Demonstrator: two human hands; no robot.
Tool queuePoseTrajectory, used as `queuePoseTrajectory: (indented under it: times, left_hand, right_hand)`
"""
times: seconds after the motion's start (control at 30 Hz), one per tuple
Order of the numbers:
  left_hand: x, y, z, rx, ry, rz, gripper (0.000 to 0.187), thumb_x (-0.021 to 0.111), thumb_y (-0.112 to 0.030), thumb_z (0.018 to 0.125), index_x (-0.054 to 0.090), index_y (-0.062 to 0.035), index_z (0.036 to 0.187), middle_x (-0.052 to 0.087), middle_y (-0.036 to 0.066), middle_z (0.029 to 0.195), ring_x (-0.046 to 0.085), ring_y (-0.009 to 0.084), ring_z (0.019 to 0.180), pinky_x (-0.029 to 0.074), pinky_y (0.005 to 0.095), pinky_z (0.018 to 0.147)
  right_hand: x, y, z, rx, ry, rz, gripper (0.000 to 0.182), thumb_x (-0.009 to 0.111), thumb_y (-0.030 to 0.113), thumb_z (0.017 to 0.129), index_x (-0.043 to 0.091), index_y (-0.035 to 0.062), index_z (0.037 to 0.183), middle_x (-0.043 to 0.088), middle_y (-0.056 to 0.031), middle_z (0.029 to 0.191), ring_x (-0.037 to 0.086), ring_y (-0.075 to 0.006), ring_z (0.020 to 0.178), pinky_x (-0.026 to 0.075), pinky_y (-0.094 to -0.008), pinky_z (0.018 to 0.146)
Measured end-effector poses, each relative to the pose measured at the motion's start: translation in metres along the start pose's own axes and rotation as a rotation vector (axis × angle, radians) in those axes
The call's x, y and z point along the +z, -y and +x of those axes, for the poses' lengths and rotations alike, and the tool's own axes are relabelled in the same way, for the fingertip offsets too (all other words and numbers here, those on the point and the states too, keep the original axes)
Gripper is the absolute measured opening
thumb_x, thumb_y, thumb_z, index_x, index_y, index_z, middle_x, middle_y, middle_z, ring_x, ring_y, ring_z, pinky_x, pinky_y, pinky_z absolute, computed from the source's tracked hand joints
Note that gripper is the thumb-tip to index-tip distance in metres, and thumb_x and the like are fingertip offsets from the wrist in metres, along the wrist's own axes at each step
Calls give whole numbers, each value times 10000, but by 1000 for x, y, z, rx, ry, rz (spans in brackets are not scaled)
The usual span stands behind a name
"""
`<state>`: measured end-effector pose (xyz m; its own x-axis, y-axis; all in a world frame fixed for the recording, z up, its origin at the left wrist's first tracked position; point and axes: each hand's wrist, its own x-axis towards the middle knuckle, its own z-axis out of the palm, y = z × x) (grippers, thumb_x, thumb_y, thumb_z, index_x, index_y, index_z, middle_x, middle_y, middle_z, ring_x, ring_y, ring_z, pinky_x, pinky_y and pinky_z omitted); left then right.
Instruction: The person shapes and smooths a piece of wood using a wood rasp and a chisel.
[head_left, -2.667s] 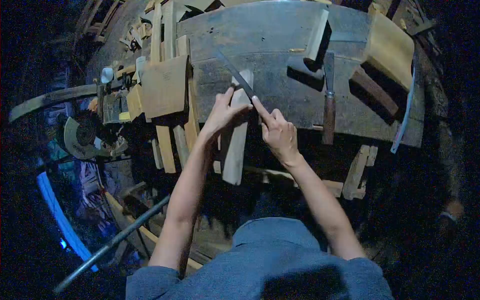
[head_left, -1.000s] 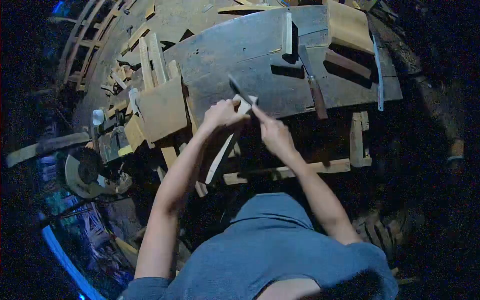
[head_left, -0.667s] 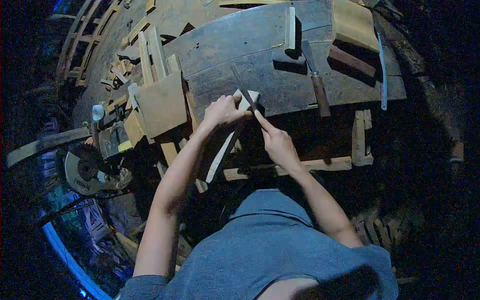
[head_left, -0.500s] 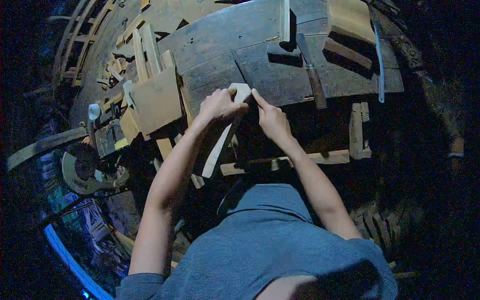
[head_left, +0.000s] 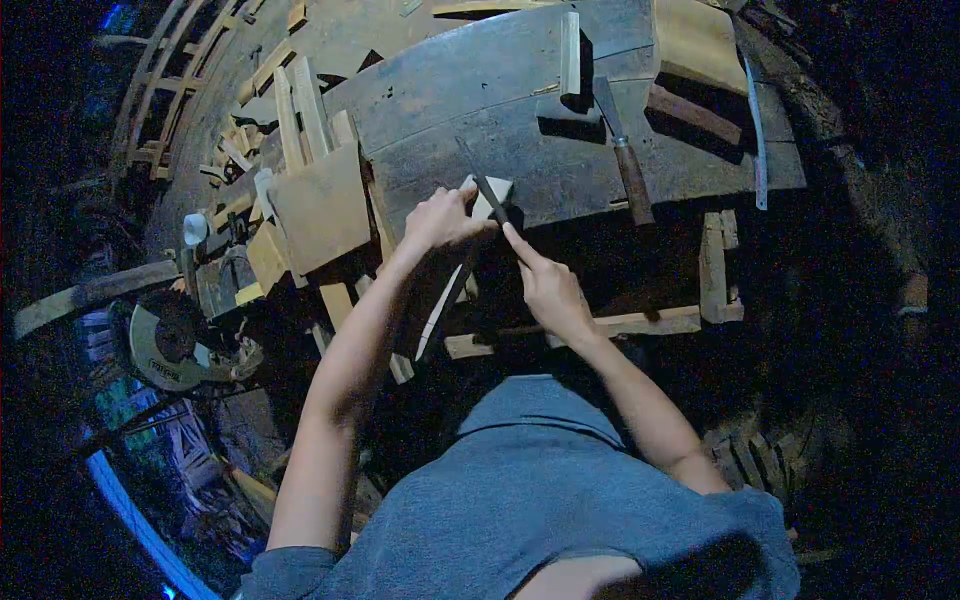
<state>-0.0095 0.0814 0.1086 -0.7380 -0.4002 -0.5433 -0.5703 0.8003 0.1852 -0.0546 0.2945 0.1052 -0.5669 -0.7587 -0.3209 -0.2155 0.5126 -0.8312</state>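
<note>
A pale piece of wood with a broad end and a long narrow part rests at the near edge of the workbench. My left hand is closed around it just below the broad end. In my right hand is the handle end of a dark, slim file-like tool. Its blade lies across the broad end and points up and to the left. My right index finger is stretched along the tool; the other fingers are curled.
On the bench's right side lie a wooden-handled tool, a dark block, large wood blocks and a metal ruler. Boards and offcuts are piled at the left, above a circular saw.
My right hand has moved slightly right and down, and the tool now crosses the top of the wood. The piece has turned in my left hand, so its long part looks narrower.
</note>
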Motion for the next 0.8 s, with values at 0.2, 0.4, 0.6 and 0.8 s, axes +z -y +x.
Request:
queuePoseTrajectory:
  times: [0.2,0.4,0.6,0.8]
  left_hand:
    - [4,-5,0,-26,53,-8,727,674,-588,708,560,-109,1242,683,157,998,643,362,959,511,474,809]
    - [11,0,-2,-65,69,-88,743,667,-631,664,552,-211,1266,580,216,1162,584,407,1068,489,488,874]
    - [5,-5,-7,-73,21,-104,721,677,-616,658,593,-184,1229,619,235,1104,608,396,1030,495,491,854]
    - [19,0,1,-18,-14,-101,804,699,-569,689,536,-62,1291,674,184,1030,656,337,956,501,445,834]
  right_hand:
    - [3,-14,32,-47,-110,-116,502,441,132,903,416,271,1385,626,-265,783,621,-447,731,495,-548,667]
    - [2,-3,9,26,25,-54,525,433,128,919,380,312,1407,614,-283,846,598,-465,825,455,-538,699]
    - [6,2,11,27,-2,-149,514,433,148,925,375,325,1405,609,-272,803,610,-453,793,462,-552,695]
    - [9,-15,43,4,-125,-174,524,426,138,908,378,287,1408,628,-256,796,628,-458,717,502,-577,646]
